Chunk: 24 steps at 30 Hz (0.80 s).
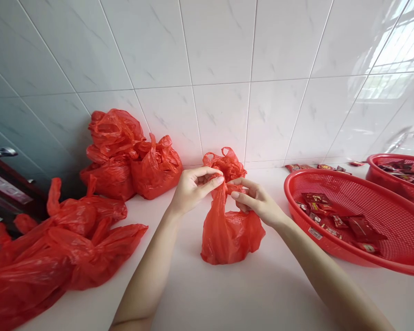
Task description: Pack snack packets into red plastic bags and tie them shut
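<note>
A red plastic bag (229, 236) stands on the white counter in front of me, its lower part spread out and its top drawn upward. My left hand (196, 186) pinches the gathered top between thumb and fingers. On the other side, my right hand (253, 200) has its thumb and fingers closed on the bag near the handle. What lies inside the bag is hidden. Just behind it, against the wall, sits a crumpled red bag (227, 162), partly covered by my hands.
Filled red bags (113, 151) are stacked at the back left, and several tied bags (86, 243) lie at the near left. On the right stands a red plastic basket (334, 250) with wrapped snacks (359, 227); a second basket (396, 184) is behind it. Small packets (326, 167) lie along the wall.
</note>
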Available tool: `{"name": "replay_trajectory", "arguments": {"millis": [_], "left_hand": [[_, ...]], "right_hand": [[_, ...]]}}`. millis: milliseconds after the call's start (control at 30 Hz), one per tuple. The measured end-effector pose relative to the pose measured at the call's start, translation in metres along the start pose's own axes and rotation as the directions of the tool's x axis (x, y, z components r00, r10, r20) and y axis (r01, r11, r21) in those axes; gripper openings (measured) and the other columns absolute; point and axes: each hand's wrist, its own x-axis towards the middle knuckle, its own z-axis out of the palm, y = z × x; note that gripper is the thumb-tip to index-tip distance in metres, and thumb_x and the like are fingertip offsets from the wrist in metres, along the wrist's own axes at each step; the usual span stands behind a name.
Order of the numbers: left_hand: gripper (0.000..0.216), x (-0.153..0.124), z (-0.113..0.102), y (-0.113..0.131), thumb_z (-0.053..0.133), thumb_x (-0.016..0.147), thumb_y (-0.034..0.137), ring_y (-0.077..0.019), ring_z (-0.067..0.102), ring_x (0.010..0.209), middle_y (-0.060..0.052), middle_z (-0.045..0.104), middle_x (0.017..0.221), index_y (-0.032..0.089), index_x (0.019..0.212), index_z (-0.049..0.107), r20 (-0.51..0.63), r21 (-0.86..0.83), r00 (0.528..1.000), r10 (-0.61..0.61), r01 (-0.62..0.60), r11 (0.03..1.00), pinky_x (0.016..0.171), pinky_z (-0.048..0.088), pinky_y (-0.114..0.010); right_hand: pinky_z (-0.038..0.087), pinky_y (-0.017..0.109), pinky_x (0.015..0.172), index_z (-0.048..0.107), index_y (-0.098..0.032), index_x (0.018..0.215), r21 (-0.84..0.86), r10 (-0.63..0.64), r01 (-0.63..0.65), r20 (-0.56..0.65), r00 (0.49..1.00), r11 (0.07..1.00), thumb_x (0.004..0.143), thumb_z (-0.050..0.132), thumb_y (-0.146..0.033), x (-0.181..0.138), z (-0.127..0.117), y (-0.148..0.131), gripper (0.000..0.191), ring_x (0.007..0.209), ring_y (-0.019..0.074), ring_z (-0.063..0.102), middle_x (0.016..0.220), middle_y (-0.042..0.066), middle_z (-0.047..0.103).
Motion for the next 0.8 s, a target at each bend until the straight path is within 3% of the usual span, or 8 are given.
{"name": "replay_trajectory", "arguments": {"millis": [133,267,433,600,800], "left_hand": [[0.024,-0.001,0.008,-0.002,0.078,0.078,0.039,-0.0098,0.046,0.054,0.006,0.049,0.058,0.020,0.092,0.073,-0.037,0.056,0.999,-0.017,0.019,0.998,0.055,0.042,-0.024],[0.025,-0.004,0.019,-0.002,0.077,0.078,0.035,-0.0078,0.033,0.049,0.012,0.032,0.053,0.021,0.093,0.062,-0.065,0.108,0.998,-0.015,0.022,0.994,0.056,0.038,-0.023],[0.019,-0.007,0.022,0.000,0.070,0.085,0.035,-0.0089,0.033,0.051,0.009,0.032,0.055,0.021,0.079,0.058,-0.027,0.194,1.000,0.009,-0.004,0.981,0.053,0.033,-0.023],[0.017,-0.011,0.020,0.006,0.066,0.089,0.038,-0.0094,0.039,0.052,0.007,0.038,0.056,0.021,0.087,0.067,0.013,0.167,0.999,0.046,-0.048,0.985,0.052,0.035,-0.023],[0.017,-0.021,0.023,0.017,0.070,0.085,0.029,-0.0084,0.037,0.052,0.009,0.035,0.057,0.022,0.101,0.072,0.152,0.249,0.986,0.064,-0.101,0.963,0.051,0.036,-0.022]], "right_hand": [[0.025,0.023,0.048,0.058,-0.021,0.098,-0.020,0.005,-0.005,0.002,1.000,1.000,0.086,0.071,-0.051,-0.001,0.003,-0.004,0.035,0.050,0.0081,0.030,0.053,-0.010,0.036],[0.027,0.022,0.046,0.055,-0.020,0.082,-0.020,0.010,-0.010,0.013,1.000,1.000,0.080,0.076,-0.051,-0.003,0.006,-0.007,0.038,0.048,0.0066,0.030,0.052,-0.010,0.037],[0.028,0.022,0.045,0.056,-0.019,0.074,-0.049,0.012,-0.015,-0.054,0.998,0.999,0.080,0.075,-0.053,-0.003,0.007,-0.005,0.040,0.047,0.0065,0.032,0.049,-0.010,0.038],[0.027,0.022,0.045,0.049,-0.019,0.060,-0.079,-0.023,0.011,-0.163,0.986,0.997,0.086,0.065,-0.056,0.001,0.006,0.000,0.048,0.045,0.0063,0.036,0.048,-0.005,0.047],[0.025,0.021,0.042,0.051,-0.019,0.059,0.003,0.048,-0.049,-0.233,0.971,0.999,0.082,0.065,-0.045,0.004,0.005,0.002,0.037,0.042,0.0056,0.033,0.048,-0.006,0.045]]}}
